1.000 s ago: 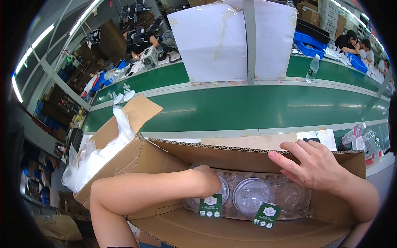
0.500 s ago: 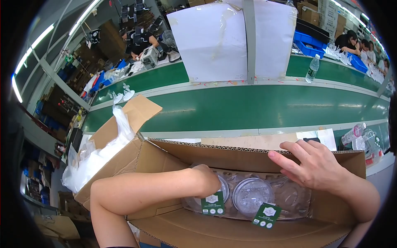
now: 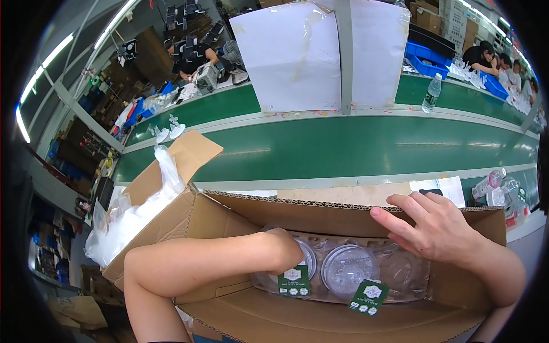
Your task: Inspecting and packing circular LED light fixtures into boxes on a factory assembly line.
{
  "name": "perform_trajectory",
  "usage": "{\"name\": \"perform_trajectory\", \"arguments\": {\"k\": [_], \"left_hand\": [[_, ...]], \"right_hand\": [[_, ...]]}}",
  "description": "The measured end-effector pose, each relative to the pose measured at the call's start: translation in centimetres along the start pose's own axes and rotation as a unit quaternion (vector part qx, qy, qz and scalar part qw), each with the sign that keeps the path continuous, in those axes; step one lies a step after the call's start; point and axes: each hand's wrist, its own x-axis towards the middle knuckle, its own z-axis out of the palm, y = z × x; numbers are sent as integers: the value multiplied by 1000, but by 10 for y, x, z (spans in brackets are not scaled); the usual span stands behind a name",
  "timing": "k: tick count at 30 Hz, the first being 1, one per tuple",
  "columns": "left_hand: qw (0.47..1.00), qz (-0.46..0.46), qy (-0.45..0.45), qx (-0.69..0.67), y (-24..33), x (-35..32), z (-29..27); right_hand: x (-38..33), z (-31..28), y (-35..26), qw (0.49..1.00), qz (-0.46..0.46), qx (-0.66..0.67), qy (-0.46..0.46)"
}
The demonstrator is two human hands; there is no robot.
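Note:
Before me stands an open cardboard box (image 3: 366, 316). Inside it, a tray under clear plastic (image 3: 400, 273) holds round clear glass cloches. One cloche (image 3: 350, 271) lies in the middle with a green tag (image 3: 369, 297) beside it. Left of that, a second cloche (image 3: 309, 260) is partly covered by my left hand (image 3: 284, 249), with another green tag (image 3: 294, 280) just below. My left hand reaches down into the box with its fingers hidden, so its grip does not show. Over the box's far right rim, my right hand (image 3: 430, 227) hovers or rests with fingers apart, holding nothing.
Left of the box, a cardboard carton (image 3: 197, 153) holds white plastic bags (image 3: 140, 220). Beyond lies a green conveyor belt (image 3: 320, 146). A water bottle (image 3: 432, 93) stands on its far ledge; more bottles (image 3: 496, 187) sit at the right. Several people work farther back.

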Motion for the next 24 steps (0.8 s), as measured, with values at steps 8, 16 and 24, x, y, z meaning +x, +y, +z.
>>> {"name": "perform_trajectory", "arguments": {"k": [8, 16, 24], "left_hand": [[1000, 5, -2, 0, 0, 0, -3], [1000, -7, 26, -12, -2, 7, 3], [999, -2, 33, 3, 0, -3, -1]], "right_hand": [[-1, 0, 0, 1000, 3, 3, -8], [0, 1, 1, 1000, 1, 2, -2], [0, 0, 0, 1000, 1, 0, -2]]}}
